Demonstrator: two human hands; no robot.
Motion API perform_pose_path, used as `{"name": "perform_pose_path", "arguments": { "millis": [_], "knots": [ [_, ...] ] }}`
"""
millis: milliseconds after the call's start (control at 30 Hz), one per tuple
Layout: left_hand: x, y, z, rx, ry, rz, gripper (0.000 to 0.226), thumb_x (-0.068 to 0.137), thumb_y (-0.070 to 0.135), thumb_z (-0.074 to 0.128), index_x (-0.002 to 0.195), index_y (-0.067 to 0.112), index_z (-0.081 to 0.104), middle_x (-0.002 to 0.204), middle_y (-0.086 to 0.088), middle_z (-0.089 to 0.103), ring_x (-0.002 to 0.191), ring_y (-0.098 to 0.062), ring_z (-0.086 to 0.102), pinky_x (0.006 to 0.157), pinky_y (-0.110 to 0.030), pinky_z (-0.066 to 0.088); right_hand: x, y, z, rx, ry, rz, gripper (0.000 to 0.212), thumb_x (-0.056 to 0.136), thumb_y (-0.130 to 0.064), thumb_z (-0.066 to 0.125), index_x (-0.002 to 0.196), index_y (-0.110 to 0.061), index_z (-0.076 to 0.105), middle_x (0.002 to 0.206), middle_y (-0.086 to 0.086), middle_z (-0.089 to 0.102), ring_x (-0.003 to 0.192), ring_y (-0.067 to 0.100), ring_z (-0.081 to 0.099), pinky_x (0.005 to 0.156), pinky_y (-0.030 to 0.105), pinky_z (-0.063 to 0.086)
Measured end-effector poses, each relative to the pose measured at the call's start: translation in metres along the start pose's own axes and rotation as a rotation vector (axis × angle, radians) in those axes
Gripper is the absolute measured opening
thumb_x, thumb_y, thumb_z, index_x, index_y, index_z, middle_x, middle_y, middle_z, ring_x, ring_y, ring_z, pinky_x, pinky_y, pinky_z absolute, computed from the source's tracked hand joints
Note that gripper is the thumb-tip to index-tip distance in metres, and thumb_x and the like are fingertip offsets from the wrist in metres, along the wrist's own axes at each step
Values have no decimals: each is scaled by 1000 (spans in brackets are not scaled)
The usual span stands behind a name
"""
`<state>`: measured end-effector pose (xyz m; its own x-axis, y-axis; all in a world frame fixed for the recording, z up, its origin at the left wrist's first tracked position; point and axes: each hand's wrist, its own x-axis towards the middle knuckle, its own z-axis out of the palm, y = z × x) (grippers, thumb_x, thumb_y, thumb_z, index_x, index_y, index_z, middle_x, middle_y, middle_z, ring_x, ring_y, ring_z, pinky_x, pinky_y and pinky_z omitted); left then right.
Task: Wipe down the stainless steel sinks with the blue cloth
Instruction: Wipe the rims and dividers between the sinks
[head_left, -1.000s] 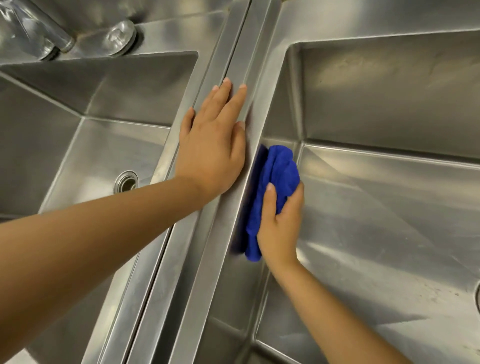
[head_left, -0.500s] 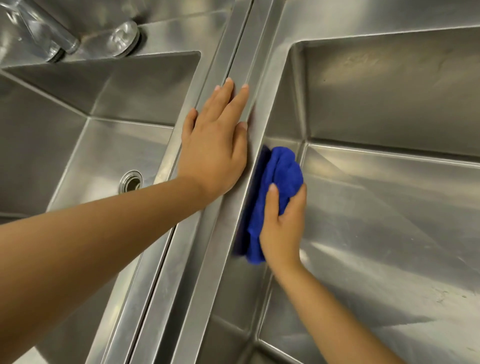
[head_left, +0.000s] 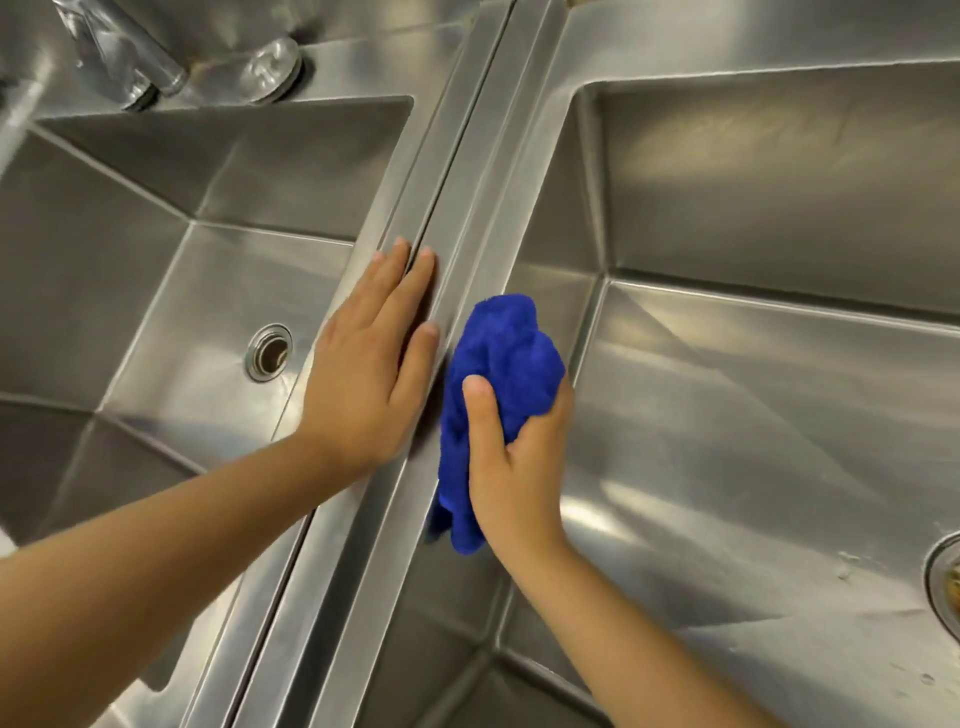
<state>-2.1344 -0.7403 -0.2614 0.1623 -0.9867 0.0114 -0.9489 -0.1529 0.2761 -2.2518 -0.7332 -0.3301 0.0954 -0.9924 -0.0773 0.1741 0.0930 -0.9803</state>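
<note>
Left hand grip: the left hand (head_left: 371, 366) lies flat, fingers straight and close together, holding nothing. The palm and fingers rest on the steel divider (head_left: 470, 171) between the two basins, fingertips pointing to the top of the frame.
Right hand grip: the right hand (head_left: 511, 467) is clamped on the blue cloth (head_left: 501, 348). The thumb lies across the near face of the cloth and the fingers curl round its right side.
Cloth: bunched into a wad at the centre of the frame, pressed against the left wall of the right sink (head_left: 779, 218), just under the divider's edge. A loose end hangs out below the hand.
Hands: side by side, the left just beside the cloth. Whether they touch cannot be told.
Left sink (head_left: 130, 270): fills the left half of the frame, with the left drain (head_left: 269, 352) in its floor, just left of the flat hand.
Right sink floor: the right drain (head_left: 948, 584) is cut off by the right edge of the frame, with pale specks (head_left: 847, 564) near it.
Upper left: a faucet (head_left: 127, 60) and a round cap (head_left: 272, 67) stand on the ledge behind the left sink.
</note>
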Motion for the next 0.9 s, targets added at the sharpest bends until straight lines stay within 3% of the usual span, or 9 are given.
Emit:
{"name": "perform_pose_path", "arguments": {
  "millis": [167,267,400,533,600,700,900],
  "knots": [
    [3,0,0,-12,13,-13,54,100,33,32,151,17,26,159,1,19,147,-8,12,118,-18,7,26,34,-3,99,135,138,18,95,-27,51,104,-42,47,106,-26,54,102,-13,52,89,7,35],
    [1,0,1,-21,6,-28,54,100,34,32,152,20,26,160,4,17,146,-2,9,115,-10,4,22,23,-4,77,126,173,14,95,-29,51,100,-41,46,100,-22,56,97,-9,55,84,9,38],
    [3,0,2,-42,19,-14,53,100,31,35,151,18,28,159,1,19,146,-4,11,115,-11,6,-6,4,3,129,49,21,20,93,-32,54,104,-44,43,106,-23,52,102,-4,53,88,7,36],
    [1,1,1,-43,18,-47,53,100,32,35,151,19,29,160,3,20,147,-7,13,117,-16,8,18,45,-1,64,151,97,21,93,-32,52,107,-46,45,107,-36,50,106,-14,50,91,6,33],
    [2,2,1,-64,24,-43,52,100,30,37,150,17,30,159,1,21,147,-9,14,119,-21,10,32,81,-6,23,210,231,23,96,-33,51,118,-37,48,109,-30,49,111,-4,51,94,12,33],
    [1,1,1,-81,32,-28,51,100,26,38,149,14,32,158,-3,23,147,-12,16,120,-28,13,37,101,-7,0,260,382,36,98,-28,51,130,-11,47,109,-6,50,118,24,51,93,22,34],
    [1,-1,2,-82,33,-33,52,100,27,37,150,14,30,159,-1,23,147,-9,15,121,-31,14,-3,71,0,73,175,172,20,90,-47,47,110,-44,44,113,-26,51,111,-6,51,96,13,36]
  ]
}}
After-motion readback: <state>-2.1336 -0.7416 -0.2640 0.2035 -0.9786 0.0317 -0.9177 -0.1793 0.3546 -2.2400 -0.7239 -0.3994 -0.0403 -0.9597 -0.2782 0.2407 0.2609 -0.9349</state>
